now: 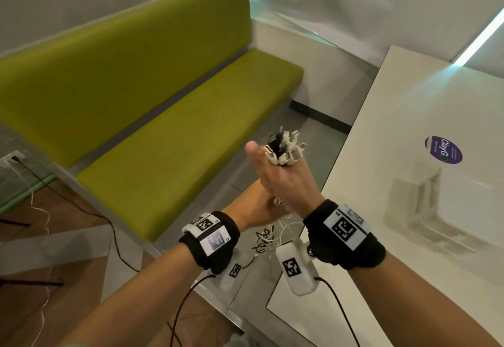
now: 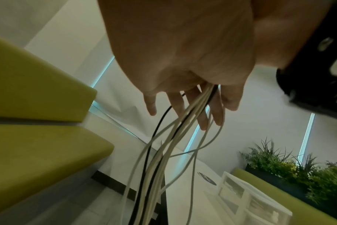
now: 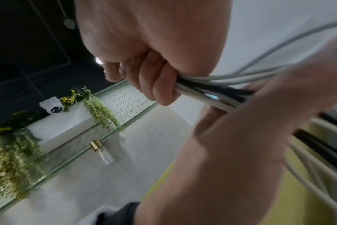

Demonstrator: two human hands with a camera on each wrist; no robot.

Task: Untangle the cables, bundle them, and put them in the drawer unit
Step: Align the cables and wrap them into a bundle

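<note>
Your right hand is closed in a fist around the cables, with the thumb raised and the white and black plug ends fanning out just above your knuckles. In the right wrist view your curled fingers clamp the white and black strands together. Your left hand sits directly beneath and against the right one, fingers fairly straight and spread, with the cables passing through them and hanging down loose; below both wrists the slack dangles in a tangle. To the right of your hands is the white table, and on it, well apart from the hands, stands the clear drawer unit, with a round purple sticker beyond it. To the left of your hands runs the green bench seat
</note>
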